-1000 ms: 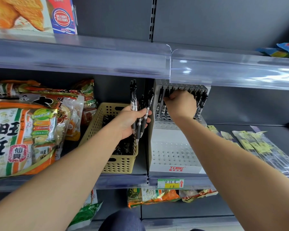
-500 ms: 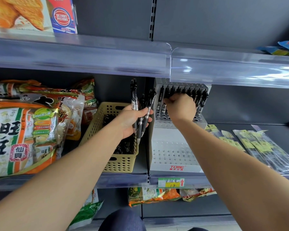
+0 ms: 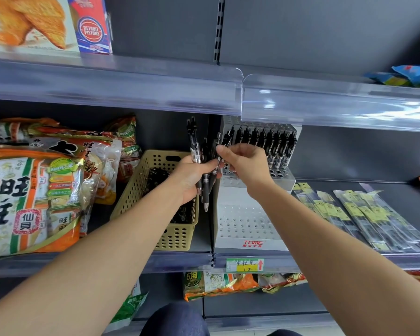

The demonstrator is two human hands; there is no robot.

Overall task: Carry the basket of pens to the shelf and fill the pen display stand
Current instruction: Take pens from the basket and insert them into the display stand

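**Shelf**: one, grey steel, with a clear plastic lip along its front edge. It carries everything listed below.

**Snack bags**: orange and white, several stacked at the shelf's left end. The count is not readable.

**Pen display stand**: one, white and stepped, at the front edge just right of the middle divider. Its back tier holds one row of standing pens, roughly ten, with the row's left end hidden behind the hands. The lower tiers show bare holes, so the stand is judged well short of full.

**Basket**: one, tan perforated plastic, just beside the stand on its left. A dark heap of loose pens lies inside, too tangled to count.

**Flat packets**: at least three fanned rows toward the shelf's right end.

**Left hand**: one, wrapped around a bundle of pens held tips down above the basket's right rim. At least four pens show, and the fingers hide the rest.

**Right hand**: one, with thumb and forefinger pinching a single pen at its upper barrel. The pen is beside the bundle and in front of the stand's back tier.

**Handling of the pens, as judged:** each is light, stiff and smooth-barrelled, and likely to slide in a loose hold. A pinch near the clip end leaves the tip free to find a hole.

**Price label**: one, on the lip below the stand.
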